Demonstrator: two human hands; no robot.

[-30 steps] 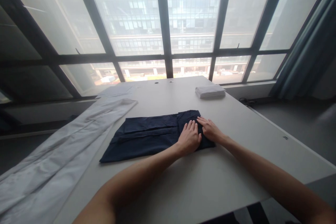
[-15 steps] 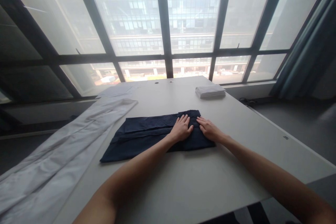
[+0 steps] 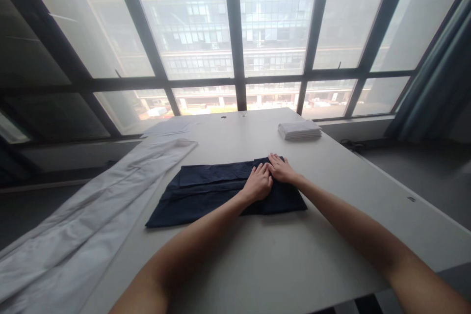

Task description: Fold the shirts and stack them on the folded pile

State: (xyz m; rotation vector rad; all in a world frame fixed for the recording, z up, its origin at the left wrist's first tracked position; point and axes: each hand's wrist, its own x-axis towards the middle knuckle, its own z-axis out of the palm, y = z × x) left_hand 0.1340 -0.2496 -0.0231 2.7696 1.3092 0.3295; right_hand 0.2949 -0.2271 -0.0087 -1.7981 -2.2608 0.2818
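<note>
A dark navy cloth lies folded flat at the centre of the frame on the white desk. The left hand and right hand rest open and side by side on its right end, gripping nothing. It looks soft, light and limp, so it is probably best taken by corners or a folded edge.
</note>
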